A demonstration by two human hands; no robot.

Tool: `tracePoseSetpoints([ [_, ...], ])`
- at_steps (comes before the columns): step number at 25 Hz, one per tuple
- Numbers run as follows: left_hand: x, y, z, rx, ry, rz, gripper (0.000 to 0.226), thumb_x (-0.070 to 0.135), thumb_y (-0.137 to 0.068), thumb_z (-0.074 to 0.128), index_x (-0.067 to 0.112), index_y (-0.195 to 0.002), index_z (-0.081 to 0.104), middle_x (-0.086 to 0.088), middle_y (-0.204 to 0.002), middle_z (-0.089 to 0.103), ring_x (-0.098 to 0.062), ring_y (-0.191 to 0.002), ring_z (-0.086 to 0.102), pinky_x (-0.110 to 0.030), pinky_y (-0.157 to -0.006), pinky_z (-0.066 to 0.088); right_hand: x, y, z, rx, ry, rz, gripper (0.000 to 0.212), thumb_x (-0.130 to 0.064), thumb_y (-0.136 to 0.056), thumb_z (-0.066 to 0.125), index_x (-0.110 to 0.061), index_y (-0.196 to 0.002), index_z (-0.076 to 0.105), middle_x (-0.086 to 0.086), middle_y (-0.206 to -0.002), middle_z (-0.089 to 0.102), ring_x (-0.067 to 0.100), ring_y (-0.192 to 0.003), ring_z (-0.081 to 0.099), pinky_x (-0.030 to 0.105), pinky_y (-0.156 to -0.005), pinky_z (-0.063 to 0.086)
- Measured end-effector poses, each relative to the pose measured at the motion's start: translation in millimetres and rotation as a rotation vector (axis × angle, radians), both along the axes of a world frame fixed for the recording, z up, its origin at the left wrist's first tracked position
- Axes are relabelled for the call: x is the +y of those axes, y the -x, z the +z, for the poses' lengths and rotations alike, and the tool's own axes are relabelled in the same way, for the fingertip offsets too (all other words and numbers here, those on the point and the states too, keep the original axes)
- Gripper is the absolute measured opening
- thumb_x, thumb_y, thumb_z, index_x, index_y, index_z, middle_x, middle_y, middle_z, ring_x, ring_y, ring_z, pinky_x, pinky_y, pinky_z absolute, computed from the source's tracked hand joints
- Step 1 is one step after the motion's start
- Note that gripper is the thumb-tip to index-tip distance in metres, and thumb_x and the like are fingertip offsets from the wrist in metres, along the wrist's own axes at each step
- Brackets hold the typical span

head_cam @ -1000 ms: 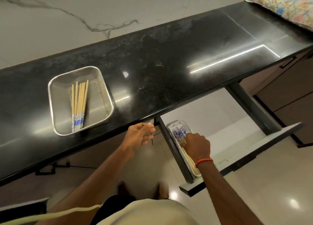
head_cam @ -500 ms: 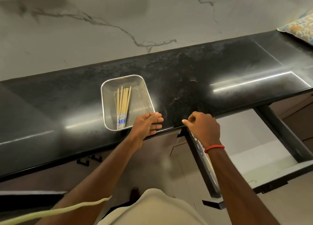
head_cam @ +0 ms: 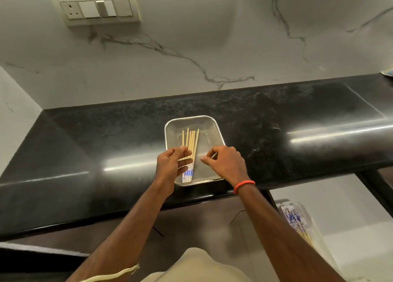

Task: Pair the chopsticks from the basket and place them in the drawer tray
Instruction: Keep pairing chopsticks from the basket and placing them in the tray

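Both hands are over the metal mesh basket [head_cam: 217,131], which sits on the black countertop [head_cam: 106,133] near its front edge; the left hand [head_cam: 170,165] is at the basket's left side with its fingers loosely spread and laid across the loose chopsticks [head_cam: 190,141], touching them about halfway along, though whether any stick is actually pinched cannot be told; the right hand [head_cam: 225,161] is at the basket's right side, fingers curled narrow with thumb and forefinger close together, and whether it holds anything cannot be told; a red cord bracelet [head_cam: 244,185] circles the right wrist. The chopsticks lie side by side in the basket, pale tips pointing away from the hands and blue-patterned ends showing below the left fingers. Well to the right of and below the right forearm, the open drawer [head_cam: 350,199] shows a clear tray [head_cam: 306,209] against its left wall, with blue-patterned chopsticks [head_cam: 294,220] already lying in it. Above and beyond the hands, a switch panel [head_cam: 95,8] is set in the marble wall [head_cam: 212,37].
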State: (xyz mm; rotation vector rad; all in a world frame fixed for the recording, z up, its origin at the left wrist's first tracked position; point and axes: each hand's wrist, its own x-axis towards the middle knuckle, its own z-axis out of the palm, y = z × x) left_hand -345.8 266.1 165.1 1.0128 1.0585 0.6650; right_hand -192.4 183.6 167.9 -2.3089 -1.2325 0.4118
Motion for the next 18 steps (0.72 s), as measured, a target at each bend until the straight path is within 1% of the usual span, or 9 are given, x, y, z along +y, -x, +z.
tracePoseSetpoints([
  [2, 17, 14, -1, -0.015, 0.008, 0.043, 0.02, 0.031, -0.098, 0.062, 0.016, -0.101, 0.074, -0.002, -0.097, 0.081, -0.023, -0.094, 0.076, -0.036, -0.083, 0.057, 22, 13, -14, 0.036, 0.06, 0.034, 0.029, -0.059, -0.078, 0.072, -0.03, -0.083, 0.067, -0.01, -0.082, 0.069, 0.01, -0.078, 0.066, 0.031, -0.069, 0.055],
  [3, 23, 19, -1, -0.018, 0.013, 0.054, 0.019, 0.03, -0.098, 0.062, 0.016, -0.101, 0.074, -0.002, -0.097, 0.081, -0.023, -0.094, 0.076, -0.037, -0.083, 0.057, 31, 19, -22, 0.047, 0.105, 0.049, 0.03, -0.057, -0.078, 0.073, -0.029, -0.088, 0.067, -0.008, -0.087, 0.07, 0.012, -0.081, 0.066, 0.03, -0.069, 0.053],
  [5, 34, 28, -4, -0.026, 0.024, 0.057, 0.017, 0.029, -0.098, 0.062, 0.016, -0.1, 0.073, -0.003, -0.097, 0.081, -0.023, -0.093, 0.076, -0.037, -0.082, 0.057, 44, 32, -38, 0.057, 0.186, 0.064, 0.04, -0.052, -0.08, 0.074, -0.024, -0.105, 0.065, -0.002, -0.1, 0.07, 0.017, -0.089, 0.065, 0.03, -0.071, 0.049],
  [6, 37, 31, -5, -0.028, 0.03, 0.05, 0.017, 0.028, -0.098, 0.062, 0.016, -0.099, 0.073, -0.003, -0.097, 0.081, -0.022, -0.091, 0.077, -0.035, -0.079, 0.058, 49, 38, -45, 0.063, 0.202, 0.049, 0.045, -0.051, -0.08, 0.074, -0.021, -0.111, 0.061, 0.0, -0.104, 0.069, 0.019, -0.093, 0.065, 0.03, -0.073, 0.048],
  [9, 45, 38, -12, -0.025, 0.045, 0.034, 0.018, 0.028, -0.099, 0.062, 0.015, -0.102, 0.073, -0.003, -0.097, 0.08, -0.021, -0.089, 0.077, -0.031, -0.072, 0.057, 61, 49, -58, 0.065, 0.201, -0.04, 0.052, -0.049, -0.077, 0.078, -0.015, -0.111, 0.057, 0.005, -0.104, 0.067, 0.026, -0.097, 0.064, 0.032, -0.072, 0.045],
  [11, 49, 41, -16, -0.029, 0.058, 0.024, 0.019, 0.027, -0.099, 0.062, 0.013, -0.104, 0.073, -0.004, -0.097, 0.08, -0.021, -0.088, 0.077, -0.031, -0.071, 0.057, 68, 52, -59, 0.073, 0.215, -0.053, 0.049, -0.043, -0.076, 0.081, -0.014, -0.108, 0.06, 0.006, -0.103, 0.068, 0.027, -0.097, 0.064, 0.033, -0.072, 0.047],
  [13, 52, 43, -18, -0.028, 0.069, 0.007, 0.019, 0.027, -0.098, 0.063, 0.012, -0.105, 0.073, -0.005, -0.097, 0.08, -0.021, -0.088, 0.077, -0.032, -0.072, 0.058, 71, 49, -57, 0.134, 0.213, -0.057, 0.042, -0.035, -0.076, 0.083, -0.013, -0.108, 0.065, 0.005, -0.103, 0.071, 0.025, -0.098, 0.067, 0.035, -0.08, 0.054],
  [15, 53, 43, -20, -0.026, 0.072, -0.017, 0.019, 0.027, -0.098, 0.063, 0.013, -0.104, 0.074, -0.005, -0.097, 0.08, -0.023, -0.089, 0.076, -0.034, -0.076, 0.059, 68, 43, -56, 0.202, 0.192, -0.081, 0.033, -0.025, -0.078, 0.082, -0.014, -0.107, 0.07, 0.004, -0.102, 0.074, 0.021, -0.096, 0.07, 0.034, -0.085, 0.057],
  [18, 53, 40, -20, -0.034, 0.075, -0.048, 0.019, 0.027, -0.097, 0.064, 0.013, -0.103, 0.074, -0.006, -0.099, 0.08, -0.025, -0.091, 0.076, -0.036, -0.077, 0.058, 63, 33, -55, 0.173, 0.189, -0.118, 0.017, -0.017, -0.084, 0.077, -0.015, -0.099, 0.071, 0.004, -0.094, 0.074, 0.019, -0.084, 0.071, 0.035, -0.078, 0.06],
])
